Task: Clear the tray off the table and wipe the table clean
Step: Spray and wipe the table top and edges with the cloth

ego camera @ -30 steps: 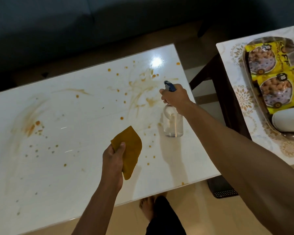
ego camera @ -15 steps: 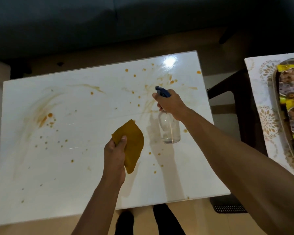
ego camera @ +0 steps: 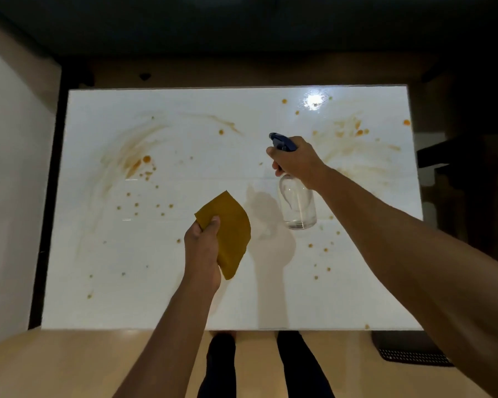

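While the glossy white rectangular desk (ego camera: 161,282) fills most of the head view, both bare hands are raised over it. Left hand (ego camera: 202,254): grip clamped on a folded mustard-yellow cloth (ego camera: 230,228), thumb pressed over the cloth's near corner, the rest of the cloth fanning up and away from the palm, above the desk's middle. Right hand (ego camera: 298,162): grip clamped round the neck of a clear spray bottle with a blue trigger head (ego camera: 298,206); nozzle points toward the desk's left side, bottle body hangs below the hand, tilted. Whether the bottle's base touches the desk cannot be told. Cloth and bottle are near each other but apart, their shadows falling on the desk between them. Orange-brown sauce smears and droplets (ego camera: 135,165) mark the desk: one curved smear with scattered spots on the left half, another streaked patch near the far right corner, loose drops along the right side. No tray lies on the desk. At the desk's near edge, the person's dark-trousered legs (ego camera: 296,366) stand on a pale wooden floor (ego camera: 69,366).
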